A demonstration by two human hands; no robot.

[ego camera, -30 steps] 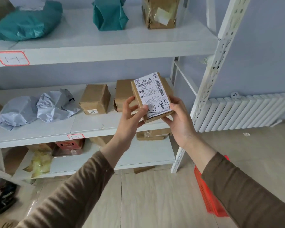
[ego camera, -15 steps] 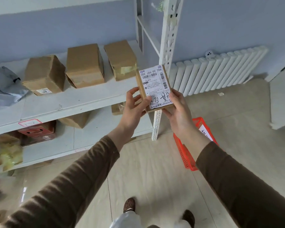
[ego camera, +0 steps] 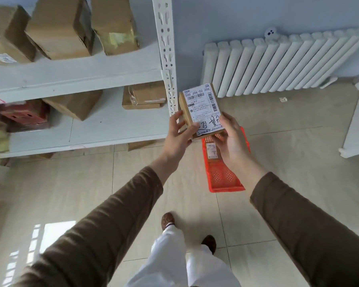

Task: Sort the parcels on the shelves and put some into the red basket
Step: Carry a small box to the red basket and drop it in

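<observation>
I hold a small brown cardboard parcel [ego camera: 201,108] with a white shipping label facing me. My left hand [ego camera: 179,135] grips its left side and my right hand [ego camera: 230,139] grips its right side. The parcel hangs above the far end of the red basket [ego camera: 222,177], which lies on the floor just right of the shelf post. Inside the basket lies a small labelled parcel [ego camera: 211,151], partly hidden by my right hand.
White shelving [ego camera: 77,77] at left carries several cardboard boxes [ego camera: 60,27] on the middle level and more boxes [ego camera: 143,97] on the lower level. Its perforated post [ego camera: 167,54] stands beside the parcel. A white radiator [ego camera: 278,63] lines the wall. My feet [ego camera: 168,219] are on the tiled floor.
My view has tilted down and turned right, away from the shelves toward the floor. The held parcel now sits over the red basket, which has come fully into view.
</observation>
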